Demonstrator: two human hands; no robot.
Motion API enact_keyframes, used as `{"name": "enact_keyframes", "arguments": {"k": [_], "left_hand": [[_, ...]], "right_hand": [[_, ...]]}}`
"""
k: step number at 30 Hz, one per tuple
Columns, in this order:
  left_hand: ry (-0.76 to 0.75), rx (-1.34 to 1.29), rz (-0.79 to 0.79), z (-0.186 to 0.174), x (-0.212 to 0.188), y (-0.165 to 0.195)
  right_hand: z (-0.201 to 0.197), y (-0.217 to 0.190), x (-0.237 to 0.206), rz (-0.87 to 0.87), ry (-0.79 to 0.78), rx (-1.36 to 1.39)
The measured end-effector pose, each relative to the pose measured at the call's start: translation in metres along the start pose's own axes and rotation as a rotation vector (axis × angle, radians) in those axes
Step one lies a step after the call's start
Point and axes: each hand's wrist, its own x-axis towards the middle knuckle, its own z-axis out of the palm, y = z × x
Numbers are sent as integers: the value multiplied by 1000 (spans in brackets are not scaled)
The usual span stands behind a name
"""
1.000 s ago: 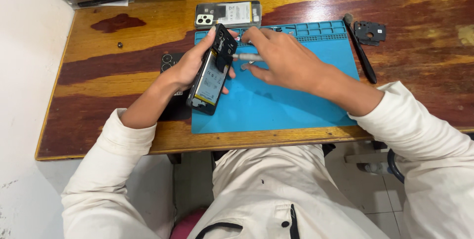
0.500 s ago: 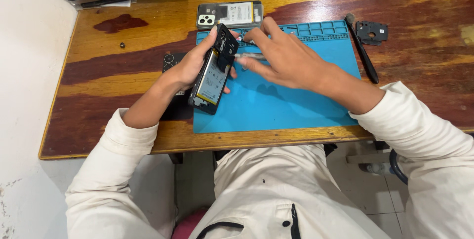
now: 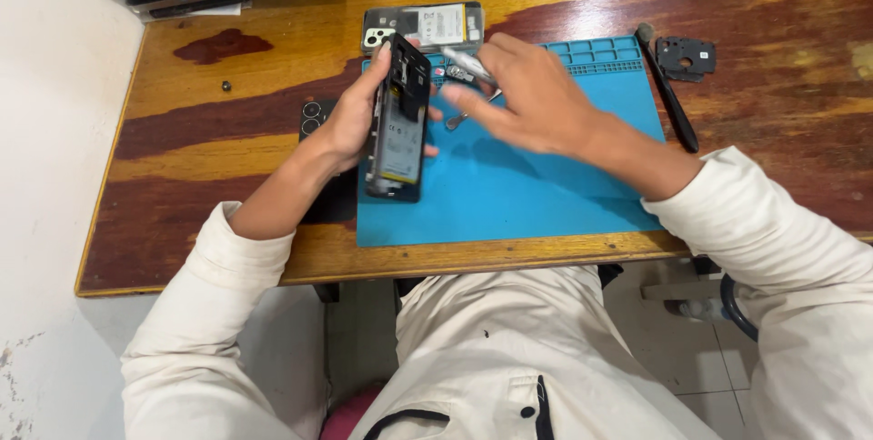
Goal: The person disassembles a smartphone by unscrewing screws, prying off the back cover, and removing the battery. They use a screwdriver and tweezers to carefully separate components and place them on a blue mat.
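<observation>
Two hands work above the blue silicone repair mat (image 3: 546, 195): left hand (image 3: 350, 117) grips an opened black smartphone (image 3: 398, 122) upright, right hand (image 3: 536, 95), blurred, fingers spread, could knock it loose.

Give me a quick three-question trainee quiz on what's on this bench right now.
1. True or false: the left hand holds the opened black smartphone tilted up off the blue rubber work mat.
2. Which hand is over the small metal tweezers? A. left B. right
3. What lies on the wooden desk just right of the mat?

Key
1. True.
2. B, the right hand.
3. A long black pry tool, with a small black cover plate beyond it.
</observation>
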Motion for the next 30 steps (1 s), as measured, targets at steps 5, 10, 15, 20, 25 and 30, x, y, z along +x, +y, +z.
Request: {"name": "enact_keyframes", "arguments": {"k": [5, 10, 15, 20, 25, 30], "left_hand": [[96, 44, 245, 8, 4, -12], [68, -45, 269, 11, 2, -9], [110, -125, 262, 9, 3, -9], [182, -179, 221, 7, 7, -9], [150, -167, 238, 7, 4, -10], [125, -155, 248, 9, 3, -7]], "right_hand": [[23, -35, -13, 45, 72, 366], [28, -29, -11, 303, -15, 598], [31, -11, -6, 323, 22, 772], [20, 3, -1, 312, 60, 822], [8, 5, 6, 408, 85, 715], [2, 11, 11, 369, 140, 641]]}}
